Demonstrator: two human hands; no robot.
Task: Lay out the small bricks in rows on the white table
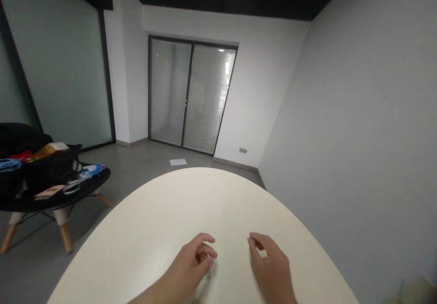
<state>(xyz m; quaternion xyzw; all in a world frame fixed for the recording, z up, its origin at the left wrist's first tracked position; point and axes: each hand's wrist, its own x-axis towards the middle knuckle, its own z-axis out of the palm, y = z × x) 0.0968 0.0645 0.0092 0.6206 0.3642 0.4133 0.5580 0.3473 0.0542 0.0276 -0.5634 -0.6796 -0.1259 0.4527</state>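
Both my hands rest on a cream oval table point(191, 199) near its front edge, a short gap between them. My left hand point(194, 263) lies with its fingers curled inward, fingertips touching the tabletop, and I see nothing in it. My right hand point(271, 265) is curled the same way, thumb and forefinger bent toward each other, with nothing visible between them. The two hands do not touch.
A low black round table point(85, 188) on wooden legs stands at the left, carrying black bags point(41, 163), packets and small items. A sheet of paper point(178, 162) lies on the grey floor before a glass double door point(191, 97). A white wall runs along the right.
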